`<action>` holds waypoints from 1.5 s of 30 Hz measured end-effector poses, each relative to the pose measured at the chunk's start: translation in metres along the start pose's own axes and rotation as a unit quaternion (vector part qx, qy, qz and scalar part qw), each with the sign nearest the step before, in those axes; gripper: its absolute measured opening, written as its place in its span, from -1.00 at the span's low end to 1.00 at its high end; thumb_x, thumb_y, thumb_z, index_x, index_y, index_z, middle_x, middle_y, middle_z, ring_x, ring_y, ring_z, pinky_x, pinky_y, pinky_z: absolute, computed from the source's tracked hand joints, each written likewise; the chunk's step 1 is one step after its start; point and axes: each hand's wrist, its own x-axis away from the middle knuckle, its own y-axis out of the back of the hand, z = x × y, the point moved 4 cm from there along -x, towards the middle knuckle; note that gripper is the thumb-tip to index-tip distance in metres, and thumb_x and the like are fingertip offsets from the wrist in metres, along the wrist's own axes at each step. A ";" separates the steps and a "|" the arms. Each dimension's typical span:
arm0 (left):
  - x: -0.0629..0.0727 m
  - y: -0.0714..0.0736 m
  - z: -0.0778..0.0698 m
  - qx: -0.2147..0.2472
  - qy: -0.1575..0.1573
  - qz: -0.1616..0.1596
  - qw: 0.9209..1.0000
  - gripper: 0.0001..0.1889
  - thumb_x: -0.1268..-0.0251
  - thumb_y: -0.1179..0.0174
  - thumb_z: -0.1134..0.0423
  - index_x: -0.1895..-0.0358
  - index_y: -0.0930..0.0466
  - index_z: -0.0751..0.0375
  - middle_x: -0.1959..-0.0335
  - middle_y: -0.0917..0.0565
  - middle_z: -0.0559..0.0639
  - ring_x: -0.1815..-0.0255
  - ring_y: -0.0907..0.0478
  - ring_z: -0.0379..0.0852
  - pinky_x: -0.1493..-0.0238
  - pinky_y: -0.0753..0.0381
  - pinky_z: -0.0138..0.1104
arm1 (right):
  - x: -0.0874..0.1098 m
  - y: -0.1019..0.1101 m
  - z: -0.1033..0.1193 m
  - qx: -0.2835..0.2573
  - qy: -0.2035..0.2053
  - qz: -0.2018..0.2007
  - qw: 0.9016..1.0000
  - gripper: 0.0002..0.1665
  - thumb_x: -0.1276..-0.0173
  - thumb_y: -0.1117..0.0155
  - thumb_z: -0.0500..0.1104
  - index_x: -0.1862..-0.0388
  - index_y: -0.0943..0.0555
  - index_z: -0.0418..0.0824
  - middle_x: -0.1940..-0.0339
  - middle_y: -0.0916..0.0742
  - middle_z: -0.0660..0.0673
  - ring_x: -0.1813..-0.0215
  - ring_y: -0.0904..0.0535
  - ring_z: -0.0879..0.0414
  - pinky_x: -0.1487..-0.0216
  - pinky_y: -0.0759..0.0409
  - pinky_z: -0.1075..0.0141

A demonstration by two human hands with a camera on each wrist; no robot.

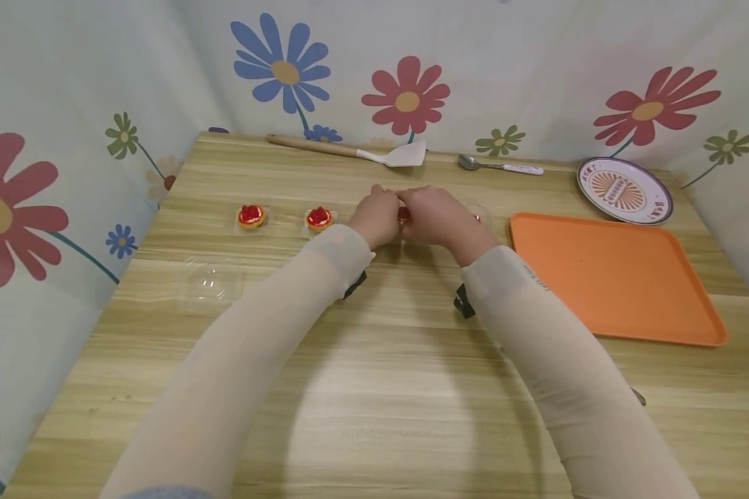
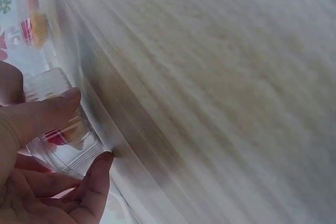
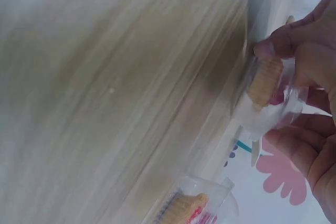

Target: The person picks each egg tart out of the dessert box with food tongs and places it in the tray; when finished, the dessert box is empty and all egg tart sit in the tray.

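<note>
Both hands hold one clear plastic box (image 3: pixel 247 121) with a small red-topped tart (image 3: pixel 265 82) inside, low over the wooden table. My left hand (image 1: pixel 377 216) grips its left side, thumb on the near wall and fingers around it. My right hand (image 1: pixel 440 220) pinches the other side. In the head view the hands hide most of this box. To their left, two tarts, the near one (image 1: pixel 319 218) and the far one (image 1: pixel 252 215), sit on clear bases. Another boxed tart (image 3: pixel 184 208) shows in the right wrist view. A clear domed lid (image 1: pixel 210 283) lies at the left.
An orange tray (image 1: pixel 618 277) lies at the right, with a patterned plate (image 1: pixel 624 190) behind it. Along the back edge are a white spatula (image 1: pixel 349 149) with a wooden handle and a spoon (image 1: pixel 499 167). My right sleeve partly covers a metal utensil (image 1: pixel 639 396).
</note>
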 end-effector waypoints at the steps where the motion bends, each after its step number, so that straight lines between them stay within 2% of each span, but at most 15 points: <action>1: 0.000 0.000 0.000 0.001 0.000 -0.001 1.000 -0.70 -0.41 -0.06 0.29 -0.09 -0.56 0.39 -0.03 -0.55 0.25 -0.13 -0.42 0.13 -0.15 -0.50 -0.10 | 0.000 0.000 0.001 0.003 -0.005 0.003 1.000 -0.58 -0.31 -0.29 -0.17 -0.13 -0.58 -0.28 0.15 -0.71 -0.17 0.14 -0.60 -0.07 -0.09 -0.54 0.07; 7: -0.004 0.000 0.002 0.009 -0.012 -0.008 1.000 -0.65 -0.41 -0.10 0.22 -0.16 -0.57 0.31 -0.06 -0.61 0.19 -0.20 -0.39 0.14 -0.17 -0.49 -0.07 | 0.001 -0.004 0.007 0.039 -0.040 0.020 0.998 -0.42 -0.40 -0.27 -0.14 -0.30 -0.45 -0.39 -0.08 -0.63 -0.27 -0.03 -0.59 -0.17 -0.21 -0.50 -0.04; 13: -0.003 0.005 0.005 0.001 -0.045 -0.008 0.999 -0.64 -0.34 -0.19 0.17 -0.12 -0.63 0.25 -0.04 -0.67 0.14 -0.16 -0.45 0.16 -0.19 -0.46 -0.05 | 0.004 -0.007 0.011 0.061 -0.044 0.009 0.997 -0.49 -0.41 -0.28 -0.20 -0.26 -0.46 -0.40 -0.02 -0.60 -0.27 0.05 -0.61 -0.20 -0.13 -0.56 -0.03; 20: 0.001 0.012 0.004 -0.011 -0.086 0.024 0.996 -0.62 -0.30 -0.19 0.14 -0.13 -0.66 0.18 -0.01 -0.70 0.09 -0.18 -0.52 0.08 -0.43 -0.22 -0.12 | 0.005 -0.010 0.015 0.078 -0.030 -0.008 0.996 -0.63 -0.42 -0.24 -0.22 -0.12 -0.52 -0.39 0.04 -0.59 -0.27 0.12 -0.62 -0.18 -0.02 -0.61 -0.01; 23: 0.003 0.014 0.005 -0.011 -0.082 0.045 0.996 -0.64 -0.31 -0.19 0.10 -0.09 -0.67 0.19 -0.02 -0.69 0.10 -0.16 -0.51 0.07 -0.36 -0.32 -0.16 | 0.006 -0.012 0.015 0.088 -0.028 -0.007 0.996 -0.65 -0.43 -0.22 -0.22 -0.11 -0.52 -0.39 0.09 -0.58 -0.25 0.16 -0.62 -0.15 0.02 -0.62 0.02; 26: 0.005 0.014 0.005 -0.001 -0.075 0.064 0.995 -0.61 -0.35 -0.18 0.07 -0.13 -0.64 0.20 -0.07 -0.67 0.10 -0.16 -0.51 0.04 -0.29 -0.40 -0.19 | 0.007 -0.012 0.017 0.090 -0.032 -0.001 0.995 -0.63 -0.43 -0.22 -0.22 -0.13 -0.51 -0.38 0.09 -0.58 -0.24 0.14 -0.61 -0.14 0.00 -0.61 0.03; 30: 0.007 0.015 0.005 0.007 -0.070 0.079 0.994 -0.56 -0.43 -0.15 0.05 -0.24 -0.56 0.22 -0.16 -0.62 0.12 -0.20 -0.50 0.02 -0.33 -0.37 -0.19 | 0.008 -0.012 0.016 0.090 -0.032 0.002 0.995 -0.58 -0.47 -0.21 -0.17 -0.20 -0.50 -0.37 0.08 -0.58 -0.24 0.11 -0.62 -0.13 -0.02 -0.61 0.03; 33: 0.009 0.016 0.003 -0.004 -0.077 0.089 0.993 -0.54 -0.49 -0.10 0.03 -0.29 -0.52 0.23 -0.23 -0.58 0.14 -0.26 -0.47 0.03 -0.36 -0.33 -0.20 | 0.008 -0.012 0.016 0.095 -0.033 -0.001 0.995 -0.56 -0.48 -0.20 -0.15 -0.23 -0.50 -0.36 0.08 -0.60 -0.23 0.11 -0.62 -0.13 -0.03 -0.61 0.03; 38: 0.009 0.012 0.003 -0.027 -0.085 0.106 0.990 -0.54 -0.52 -0.05 0.02 -0.29 -0.50 0.24 -0.25 -0.56 0.14 -0.24 -0.48 0.00 -0.35 -0.35 -0.20 | 0.009 -0.015 0.016 0.107 -0.030 -0.003 0.994 -0.60 -0.48 -0.19 -0.20 -0.19 -0.51 -0.40 0.11 -0.60 -0.26 0.12 -0.63 -0.17 0.01 -0.62 0.00; 45: 0.008 0.011 0.001 -0.014 -0.081 0.088 0.993 -0.64 -0.49 -0.06 0.07 -0.13 -0.59 0.24 -0.13 -0.62 0.11 -0.07 -0.51 -0.03 -0.24 -0.43 -0.19 | 0.010 -0.011 0.013 0.100 -0.032 0.018 0.994 -0.56 -0.47 -0.19 -0.20 -0.23 -0.49 -0.40 0.03 -0.61 -0.28 0.07 -0.62 -0.21 -0.07 -0.58 -0.05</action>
